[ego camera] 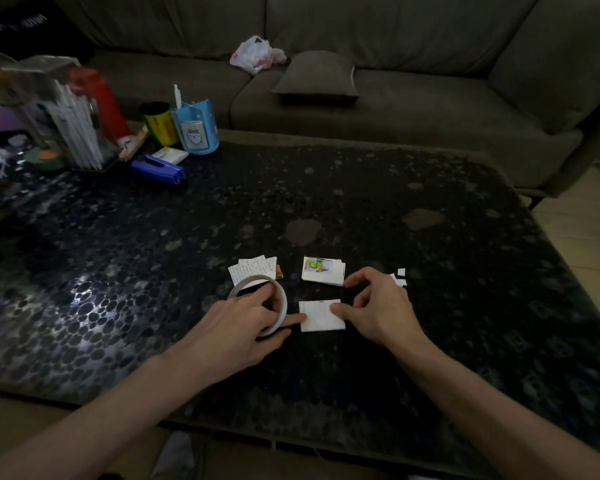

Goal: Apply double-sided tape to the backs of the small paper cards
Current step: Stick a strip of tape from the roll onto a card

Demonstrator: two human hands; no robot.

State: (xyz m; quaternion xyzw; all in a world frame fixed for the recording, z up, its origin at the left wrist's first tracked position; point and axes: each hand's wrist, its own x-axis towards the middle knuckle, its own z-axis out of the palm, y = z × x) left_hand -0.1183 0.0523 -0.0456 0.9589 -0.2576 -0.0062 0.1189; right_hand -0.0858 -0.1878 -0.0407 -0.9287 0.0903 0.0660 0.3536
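White card [321, 316], one, near two card piles [253, 270] [323, 270]; left grip [243, 327] holds one tape roll [246, 283], right grip [378, 306] loose, thumb on card.

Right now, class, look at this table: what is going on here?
A person is taping small cards. The left hand grips the tape roll, one fingertip at the left edge of a white card on the table. The right hand presses its thumb on the card's right edge. A printed-text pile and a picture-topped pile lie just beyond, with white scraps to the right.
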